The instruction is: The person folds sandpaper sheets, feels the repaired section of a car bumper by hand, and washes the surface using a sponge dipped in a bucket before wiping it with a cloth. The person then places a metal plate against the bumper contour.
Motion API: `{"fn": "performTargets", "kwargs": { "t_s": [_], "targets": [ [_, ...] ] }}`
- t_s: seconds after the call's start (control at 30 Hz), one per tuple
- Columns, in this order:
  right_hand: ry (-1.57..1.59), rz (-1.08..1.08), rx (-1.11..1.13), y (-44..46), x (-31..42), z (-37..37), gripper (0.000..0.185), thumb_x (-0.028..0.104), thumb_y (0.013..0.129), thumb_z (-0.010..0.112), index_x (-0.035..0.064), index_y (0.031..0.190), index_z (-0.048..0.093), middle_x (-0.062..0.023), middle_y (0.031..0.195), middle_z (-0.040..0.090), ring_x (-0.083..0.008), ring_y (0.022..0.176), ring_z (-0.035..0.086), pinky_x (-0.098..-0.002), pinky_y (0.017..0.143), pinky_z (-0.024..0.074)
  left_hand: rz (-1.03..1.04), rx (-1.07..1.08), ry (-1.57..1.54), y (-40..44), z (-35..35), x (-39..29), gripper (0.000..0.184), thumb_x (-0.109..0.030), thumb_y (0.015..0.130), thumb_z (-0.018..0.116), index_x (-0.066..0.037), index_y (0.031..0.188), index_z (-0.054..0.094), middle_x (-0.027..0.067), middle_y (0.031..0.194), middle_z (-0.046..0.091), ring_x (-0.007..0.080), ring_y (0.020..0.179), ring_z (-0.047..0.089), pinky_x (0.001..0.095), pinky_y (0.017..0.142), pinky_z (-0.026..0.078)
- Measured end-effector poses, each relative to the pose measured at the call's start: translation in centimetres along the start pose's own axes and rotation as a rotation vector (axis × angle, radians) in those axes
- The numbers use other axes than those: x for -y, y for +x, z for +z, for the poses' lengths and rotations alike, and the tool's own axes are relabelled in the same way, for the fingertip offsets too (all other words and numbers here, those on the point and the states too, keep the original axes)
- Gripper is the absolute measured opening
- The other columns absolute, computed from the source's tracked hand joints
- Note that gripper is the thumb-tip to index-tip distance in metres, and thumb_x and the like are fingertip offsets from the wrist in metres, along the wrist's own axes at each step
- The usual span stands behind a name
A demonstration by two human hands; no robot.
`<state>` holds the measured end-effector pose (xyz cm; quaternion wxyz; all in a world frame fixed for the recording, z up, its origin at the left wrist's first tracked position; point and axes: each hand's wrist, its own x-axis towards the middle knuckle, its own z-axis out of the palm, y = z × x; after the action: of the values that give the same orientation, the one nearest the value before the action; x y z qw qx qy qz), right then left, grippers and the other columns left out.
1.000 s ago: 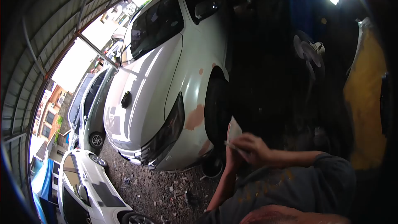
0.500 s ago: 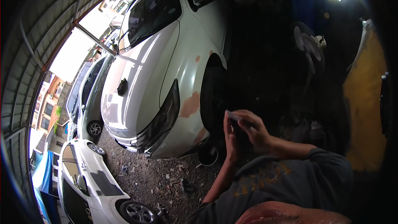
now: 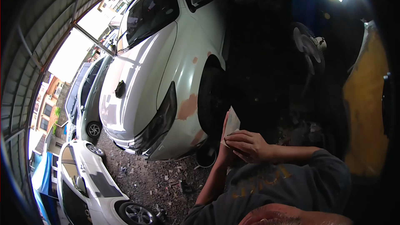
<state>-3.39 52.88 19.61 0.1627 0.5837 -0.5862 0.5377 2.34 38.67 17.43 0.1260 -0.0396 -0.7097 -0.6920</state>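
Note:
A thin pale sheet [image 3: 233,120], perhaps paper or sandpaper, stands up between my two hands in front of my chest. My left hand [image 3: 225,153] supports it from the left side, its fingers partly hidden behind the sheet. Across its lower part, the bent fingers of my right hand [image 3: 251,145] press and pinch the sheet. Just beyond my hands is the front corner of a white car [image 3: 183,62], with reddish-brown patches [image 3: 188,107] on its fender near the headlight.
A small dark object [image 3: 120,88] lies on the car's hood. By the bumper sits a dark bucket [image 3: 206,157] on rubble ground [image 3: 154,179]. Another white car [image 3: 89,179] is at lower left. A fan [image 3: 308,48] and a yellow panel [image 3: 364,112] stand to the right.
The sheet now shows more fully, rising above my hands. My right hand has shifted down and its fingers have curled onto the sheet. My left hand has moved slightly left.

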Motion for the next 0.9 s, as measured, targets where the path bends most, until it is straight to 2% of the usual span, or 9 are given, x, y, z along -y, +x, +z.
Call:
{"fn": "performTargets", "kwargs": {
  "t_s": [0.13,0.27,0.37,0.43,0.5,0.63,0.7,0.77,0.9],
  "targets": [
    [0.008,0.422,-0.24,1.0,-5.5,0.1,0.041,0.001,0.081,0.07,0.0063,0.121,0.065,-0.0146,0.116,0.066,-0.0333,0.107,0.066,-0.0394,0.086,0.0565,0.118,-0.019,0.22,0.1,0.7,0.0,0.085,0.001,0.091,0.061,-0.009,0.16,0.013,0.0124,0.149,0.04,0.0201,0.135,0.043,0.0355,0.114,0.035],
    [0.017,0.131,-0.067,1.0,-0.4,0.9,0.038,0.0,0.082,0.07,0.0063,0.119,0.065,-0.014,0.115,0.066,-0.0342,0.104,0.066,-0.0407,0.088,0.0554,-0.016,-0.015,-0.193,0.4,-0.4,-0.2,0.081,-0.003,0.093,0.058,-0.01,0.16,0.014,0.013,0.149,0.04,0.0203,0.135,0.044,0.0366,0.112,0.037],
    [-0.024,0.195,-0.266,0.9,-4.5,2.0,0.037,0.002,0.082,0.072,0.0058,0.119,0.065,-0.0124,0.115,0.067,-0.033,0.104,0.066,-0.0398,0.088,0.0553,0.06,-0.033,0.168,0.8,-0.1,-1.1,0.082,-0.007,0.094,0.06,-0.01,0.16,0.012,0.0136,0.143,0.044,0.0205,0.13,0.047,0.0377,0.109,0.04],
    [0.15,0.504,-0.313,2.5,-5.3,1.2,0.037,0.0,0.083,0.069,0.0056,0.12,0.066,-0.0149,0.115,0.066,-0.0342,0.104,0.067,-0.0398,0.087,0.0553,0.015,-0.09,0.094,0.6,0.0,-1.0,0.084,-0.006,0.092,0.062,-0.009,0.16,0.012,0.0144,0.142,0.045,0.0212,0.128,0.049,0.0377,0.108,0.041],
    [0.032,0.166,-0.186,1.8,-3.2,1.8,0.036,-0.001,0.083,0.068,0.0061,0.118,0.066,-0.0161,0.114,0.066,-0.0346,0.104,0.067,-0.0403,0.087,0.0553,-0.074,-0.143,-0.242,0.4,-0.8,0.2,0.087,-0.002,0.09,0.064,-0.008,0.16,0.012,0.0155,0.144,0.045,0.0225,0.13,0.047,0.0367,0.109,0.04],
    [0.025,0.219,-0.188,2.5,-2.9,2.7,0.034,-0.001,0.084,0.067,0.0066,0.116,0.066,-0.0157,0.111,0.067,-0.0345,0.104,0.067,-0.041,0.086,0.0556,0.114,-0.111,0.314,0.2,-1.9,0.8,0.074,-0.003,0.097,0.053,-0.007,0.159,0.013,0.014,0.148,0.041,0.0235,0.131,0.047,0.0361,0.11,0.04],
    [0.138,0.446,-0.279,3.4,-5.3,3.0,0.034,0.002,0.085,0.069,0.0073,0.118,0.066,-0.0156,0.112,0.067,-0.034,0.103,0.067,-0.0402,0.086,0.0558,0.082,-0.171,0.04,0.0,-1.3,1.2,0.074,-0.003,0.097,0.055,-0.008,0.159,0.014,0.0129,0.14,0.046,0.0225,0.126,0.05,0.0362,0.107,0.042],
    [0.006,0.203,-0.153,2.6,-3.2,3.4,0.035,0.005,0.085,0.07,0.0083,0.119,0.066,-0.0151,0.112,0.066,-0.0342,0.102,0.067,-0.0402,0.085,0.0565,-0.078,-0.182,-0.391,-0.5,-2.2,1.2,0.074,-0.002,0.097,0.054,-0.008,0.159,0.014,0.0121,0.137,0.047,0.0218,0.125,0.05,0.0356,0.107,0.043],
    [0.034,0.241,-0.152,2.9,-2.8,4.3,0.032,0.004,0.086,0.069,0.0082,0.118,0.066,-0.0146,0.113,0.066,-0.0347,0.104,0.067,-0.0403,0.086,0.0571,0.078,-0.161,0.201,-0.9,-2.2,-0.5,0.074,-0.009,0.096,0.056,-0.01,0.16,0.017,0.0122,0.142,0.044,0.0225,0.132,0.045,0.0349,0.111,0.038]
  ]
}}
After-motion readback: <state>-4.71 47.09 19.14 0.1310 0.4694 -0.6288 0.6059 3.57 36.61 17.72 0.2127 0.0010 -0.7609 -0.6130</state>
